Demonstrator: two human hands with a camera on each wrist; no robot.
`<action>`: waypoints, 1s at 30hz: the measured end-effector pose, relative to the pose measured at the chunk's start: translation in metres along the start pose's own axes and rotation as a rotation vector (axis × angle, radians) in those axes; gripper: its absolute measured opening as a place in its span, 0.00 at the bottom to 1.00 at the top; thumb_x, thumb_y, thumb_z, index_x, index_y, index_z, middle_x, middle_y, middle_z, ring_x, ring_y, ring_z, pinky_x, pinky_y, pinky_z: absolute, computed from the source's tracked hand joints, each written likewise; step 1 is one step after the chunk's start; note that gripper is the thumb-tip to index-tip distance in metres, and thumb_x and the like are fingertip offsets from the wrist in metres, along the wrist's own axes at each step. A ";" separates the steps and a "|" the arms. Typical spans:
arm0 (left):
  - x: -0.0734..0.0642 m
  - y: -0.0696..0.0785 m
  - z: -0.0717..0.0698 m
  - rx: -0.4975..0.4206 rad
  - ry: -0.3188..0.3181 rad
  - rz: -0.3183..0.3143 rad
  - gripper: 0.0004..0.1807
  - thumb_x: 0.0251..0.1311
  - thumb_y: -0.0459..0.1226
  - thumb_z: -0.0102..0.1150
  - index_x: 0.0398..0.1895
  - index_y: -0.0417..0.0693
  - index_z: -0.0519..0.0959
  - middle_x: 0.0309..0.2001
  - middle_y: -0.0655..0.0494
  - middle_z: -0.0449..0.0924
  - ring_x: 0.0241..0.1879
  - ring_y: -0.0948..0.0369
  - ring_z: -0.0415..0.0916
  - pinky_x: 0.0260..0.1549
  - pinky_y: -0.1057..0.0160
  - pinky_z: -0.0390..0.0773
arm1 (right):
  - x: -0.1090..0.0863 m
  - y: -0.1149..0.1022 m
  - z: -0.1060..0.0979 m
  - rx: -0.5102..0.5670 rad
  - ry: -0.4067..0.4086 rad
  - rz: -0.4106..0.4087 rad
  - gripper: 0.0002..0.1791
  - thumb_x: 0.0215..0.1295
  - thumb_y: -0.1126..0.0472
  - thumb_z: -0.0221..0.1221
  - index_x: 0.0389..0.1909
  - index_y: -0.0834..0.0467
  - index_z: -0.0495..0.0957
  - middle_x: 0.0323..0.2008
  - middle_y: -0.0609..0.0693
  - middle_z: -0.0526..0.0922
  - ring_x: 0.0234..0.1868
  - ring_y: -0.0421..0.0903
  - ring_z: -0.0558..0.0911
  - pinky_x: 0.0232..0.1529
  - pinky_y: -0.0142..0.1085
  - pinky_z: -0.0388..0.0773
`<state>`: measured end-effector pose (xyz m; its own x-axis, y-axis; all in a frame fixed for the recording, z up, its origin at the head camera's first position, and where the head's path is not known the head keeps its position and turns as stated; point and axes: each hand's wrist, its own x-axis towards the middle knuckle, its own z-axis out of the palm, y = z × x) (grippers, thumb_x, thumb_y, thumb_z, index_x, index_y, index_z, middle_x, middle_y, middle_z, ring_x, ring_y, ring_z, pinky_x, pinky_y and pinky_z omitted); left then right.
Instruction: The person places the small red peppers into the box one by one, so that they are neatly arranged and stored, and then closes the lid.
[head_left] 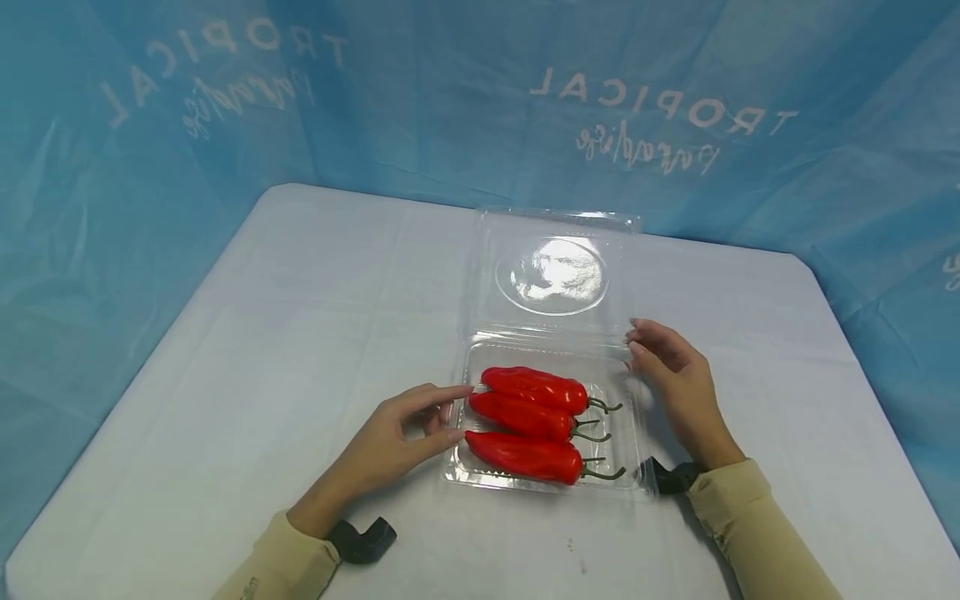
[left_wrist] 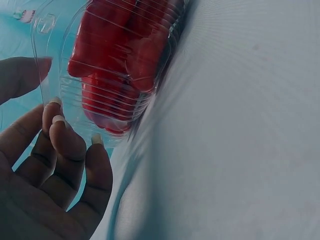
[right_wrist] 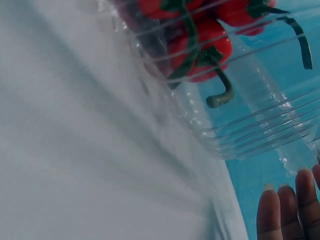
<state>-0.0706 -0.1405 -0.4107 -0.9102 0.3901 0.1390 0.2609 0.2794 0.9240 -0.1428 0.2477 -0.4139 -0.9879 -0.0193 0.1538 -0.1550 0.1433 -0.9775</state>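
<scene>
A clear plastic clamshell container [head_left: 630, 467] lies on the table with its lid [head_left: 487, 283] folded back flat. Inside its base, three red peppers [head_left: 525, 457] with green stems lie side by side, stems to the right. At the left edge is my left hand [head_left: 397, 429], its fingertips touching the rim, thumb and index finger apart. The left wrist view shows these fingers [left_wrist: 67, 140] loosely bent against the container's side. My right hand [head_left: 678, 387] is by the right back corner, near the hinge, fingers relaxed. Whether it touches the plastic I cannot tell.
White cloth covers the table [head_left: 300, 333], which has rounded far corners. Behind and beside it hangs a blue sheet [head_left: 450, 100] with mirrored white lettering. The lid's far edge reaches the table's back edge. Dark straps sit at both wrists.
</scene>
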 end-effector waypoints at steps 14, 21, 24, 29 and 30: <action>-0.006 -0.002 -0.006 0.017 0.022 0.005 0.26 0.63 0.41 0.70 0.65 0.52 0.80 0.29 0.59 0.71 0.30 0.60 0.70 0.28 0.66 0.72 | -0.002 -0.007 -0.001 0.249 -0.038 -0.097 0.14 0.71 0.73 0.59 0.56 0.70 0.75 0.50 0.54 0.79 0.49 0.47 0.79 0.47 0.34 0.83; -0.007 0.002 -0.006 0.016 0.018 -0.014 0.27 0.63 0.41 0.71 0.66 0.53 0.79 0.30 0.59 0.72 0.31 0.60 0.71 0.30 0.65 0.73 | -0.002 -0.007 -0.003 0.167 -0.049 -0.148 0.15 0.65 0.77 0.63 0.51 0.71 0.75 0.50 0.55 0.79 0.56 0.50 0.78 0.53 0.33 0.80; -0.007 0.004 -0.006 0.012 0.014 -0.020 0.27 0.62 0.42 0.71 0.66 0.54 0.79 0.30 0.59 0.73 0.32 0.60 0.72 0.31 0.65 0.74 | -0.002 -0.007 -0.003 0.159 -0.068 -0.160 0.15 0.64 0.78 0.63 0.50 0.73 0.74 0.49 0.55 0.79 0.56 0.51 0.76 0.56 0.33 0.78; -0.008 0.004 -0.006 0.016 0.014 -0.014 0.27 0.62 0.42 0.71 0.66 0.53 0.79 0.31 0.60 0.74 0.32 0.60 0.73 0.31 0.65 0.76 | -0.003 -0.006 -0.002 0.165 -0.088 -0.147 0.13 0.63 0.78 0.63 0.47 0.71 0.74 0.48 0.54 0.79 0.56 0.50 0.76 0.57 0.34 0.77; -0.008 0.003 -0.006 0.016 0.015 -0.013 0.27 0.62 0.42 0.71 0.66 0.53 0.79 0.31 0.60 0.74 0.33 0.60 0.73 0.31 0.65 0.76 | -0.003 -0.005 -0.002 0.165 -0.092 -0.145 0.13 0.63 0.79 0.63 0.46 0.70 0.74 0.48 0.53 0.79 0.56 0.49 0.77 0.56 0.33 0.77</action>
<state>-0.0643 -0.1480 -0.4065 -0.9183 0.3733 0.1320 0.2535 0.2982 0.9202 -0.1386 0.2486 -0.4092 -0.9503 -0.1189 0.2878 -0.2861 -0.0309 -0.9577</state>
